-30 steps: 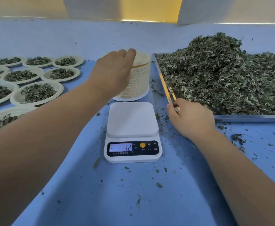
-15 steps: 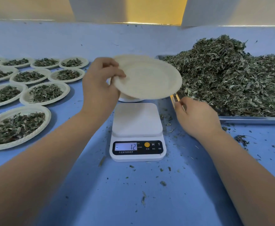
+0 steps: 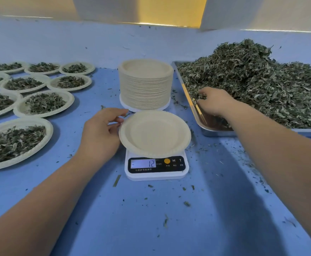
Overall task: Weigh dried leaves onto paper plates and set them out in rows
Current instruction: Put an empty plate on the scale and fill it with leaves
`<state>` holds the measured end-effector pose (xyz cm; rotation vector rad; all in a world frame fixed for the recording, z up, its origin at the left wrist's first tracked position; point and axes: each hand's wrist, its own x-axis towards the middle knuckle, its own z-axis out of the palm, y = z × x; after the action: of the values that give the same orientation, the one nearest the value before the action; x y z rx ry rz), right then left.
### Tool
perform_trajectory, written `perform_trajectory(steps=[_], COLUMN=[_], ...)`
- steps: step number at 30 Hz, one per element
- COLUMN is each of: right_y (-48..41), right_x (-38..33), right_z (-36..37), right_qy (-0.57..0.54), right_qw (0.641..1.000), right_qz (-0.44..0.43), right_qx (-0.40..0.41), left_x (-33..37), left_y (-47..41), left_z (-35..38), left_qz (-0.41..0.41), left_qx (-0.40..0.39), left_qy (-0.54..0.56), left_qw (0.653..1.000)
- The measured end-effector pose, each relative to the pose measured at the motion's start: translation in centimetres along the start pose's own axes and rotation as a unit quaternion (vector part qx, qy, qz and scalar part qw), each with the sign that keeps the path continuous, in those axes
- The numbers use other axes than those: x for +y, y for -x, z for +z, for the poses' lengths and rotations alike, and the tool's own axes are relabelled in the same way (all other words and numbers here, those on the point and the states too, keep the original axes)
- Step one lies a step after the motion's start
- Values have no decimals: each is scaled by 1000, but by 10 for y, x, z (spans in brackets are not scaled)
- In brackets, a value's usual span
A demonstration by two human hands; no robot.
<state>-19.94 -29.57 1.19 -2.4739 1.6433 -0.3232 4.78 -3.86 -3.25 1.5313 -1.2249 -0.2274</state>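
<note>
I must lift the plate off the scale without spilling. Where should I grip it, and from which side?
Grip the empty plate by its left rim, from the left: the rim overhangs the scale there, leaving room underneath, and the left hand holds it there.

Before the white digital kitchen scale [image 3: 156,175] the blue tabletop [image 3: 151,228] lies open, just leaf crumbs [image 3: 187,203]. Behind the scale a tall stack of cream paper plates [image 3: 145,87] blocks reach; right of it sits a steel tray [image 3: 217,133] heaped with dried leaves [image 3: 252,80]; left, rows of filled paper plates [image 3: 70,100] crowd close.
</note>
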Motion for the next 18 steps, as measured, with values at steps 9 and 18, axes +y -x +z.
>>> perform_trajectory(steps=[9,18], right_y=[-86,-106], right_x=[-10,-10], right_z=[26,31], right_qy=[44,110], right_qw=[996,988], right_qz=[-48,-32], right_qx=[-53,-108], left_x=[-16,-16], left_y=[-14,-15], left_z=[0,3], left_qz=[-165,-192], left_qx=[59,42], left_qy=[98,92], left_qw=[980,976])
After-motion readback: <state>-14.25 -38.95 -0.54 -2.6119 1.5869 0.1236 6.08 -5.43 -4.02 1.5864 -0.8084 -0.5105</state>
